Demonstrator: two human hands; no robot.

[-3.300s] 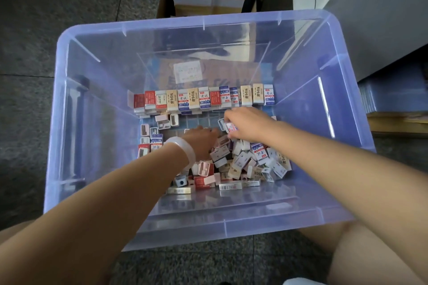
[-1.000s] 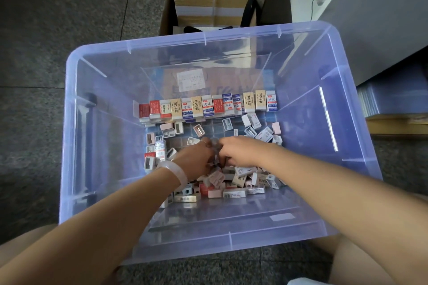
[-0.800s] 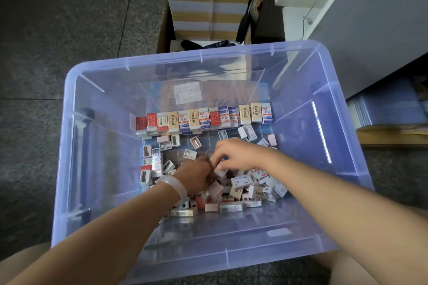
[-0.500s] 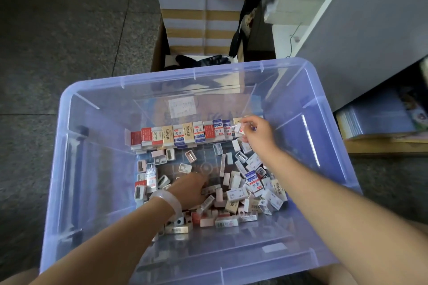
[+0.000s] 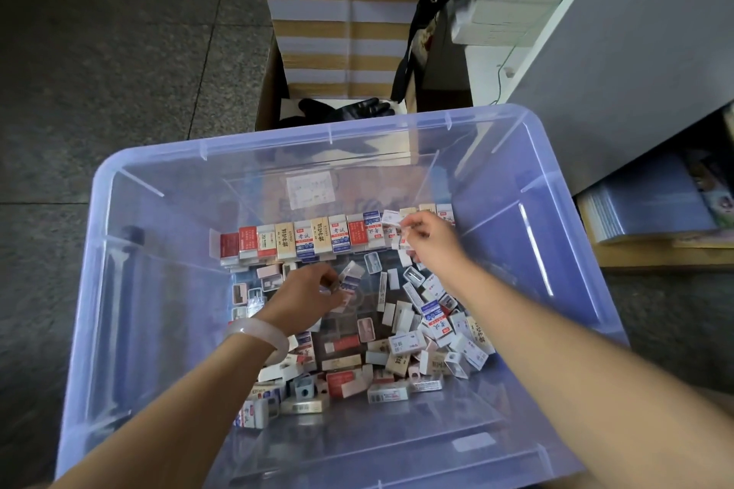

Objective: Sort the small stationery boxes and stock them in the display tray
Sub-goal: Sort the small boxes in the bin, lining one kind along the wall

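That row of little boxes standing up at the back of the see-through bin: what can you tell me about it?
The row of boxes stands upright, side by side and touching, across the far end of the purple-tinted plastic bin. The packs look like printed card: red ones at the left end, then cream, white and blue-and-white faces with bold lettering too small to read. More boxes seem to lie beneath them. The right hand covers the row's right part, its grip pinching a small white box there. Loose boxes lie scattered nearer the person.

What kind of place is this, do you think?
Probably the stock area of a stationery shop: small boxes fill a clear plastic bin on the floor, beside stacked cartons and a shelf of folders.
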